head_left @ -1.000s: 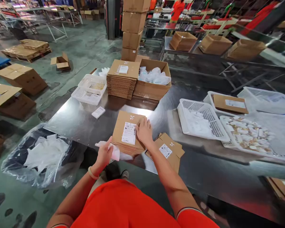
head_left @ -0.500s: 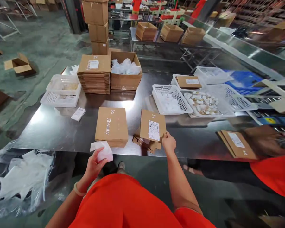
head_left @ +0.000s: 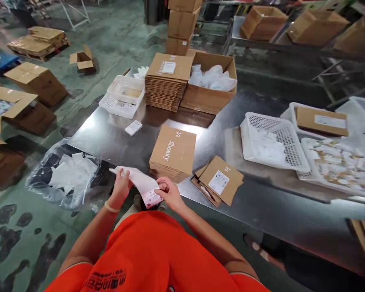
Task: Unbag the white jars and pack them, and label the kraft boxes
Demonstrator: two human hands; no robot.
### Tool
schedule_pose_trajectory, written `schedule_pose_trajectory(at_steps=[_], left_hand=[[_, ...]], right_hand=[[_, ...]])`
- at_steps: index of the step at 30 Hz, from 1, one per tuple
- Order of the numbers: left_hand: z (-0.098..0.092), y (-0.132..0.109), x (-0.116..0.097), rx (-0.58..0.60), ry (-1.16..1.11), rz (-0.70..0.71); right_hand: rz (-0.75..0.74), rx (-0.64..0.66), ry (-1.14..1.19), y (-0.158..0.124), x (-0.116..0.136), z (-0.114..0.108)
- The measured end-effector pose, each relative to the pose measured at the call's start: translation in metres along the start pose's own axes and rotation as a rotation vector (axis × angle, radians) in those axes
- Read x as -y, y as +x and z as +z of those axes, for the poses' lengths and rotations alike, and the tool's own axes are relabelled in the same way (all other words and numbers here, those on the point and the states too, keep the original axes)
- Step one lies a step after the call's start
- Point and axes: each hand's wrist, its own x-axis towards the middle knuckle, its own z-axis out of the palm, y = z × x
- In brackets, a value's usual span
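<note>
One white pouch [head_left: 139,181], probably paper, pink-labelled

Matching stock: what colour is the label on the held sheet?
The label is pinkish, best in the head view.

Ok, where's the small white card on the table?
Head view: the white card lies on the steel table, left of and beyond the Beauty mailer stack, near the white basket.

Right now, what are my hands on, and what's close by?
Left hand, right hand: both gripping white packet. Cardboard mailer stack just ahead.
</note>
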Motion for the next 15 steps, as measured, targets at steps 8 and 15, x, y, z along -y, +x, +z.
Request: schedule_pose_trajectory(at_steps=[8, 15], left_hand=[[0.001, -0.04, 0.037, 0.4, 0.302, -0.015], [0.034, -0.027, 0.029, 0.379, 0.549, 0.094]], right_hand=[[-0.032, -0.059, -0.104, 0.007, 0.017, 0.003], [-0.432, -0.252, -0.5, -0.013, 0.015, -0.015]])
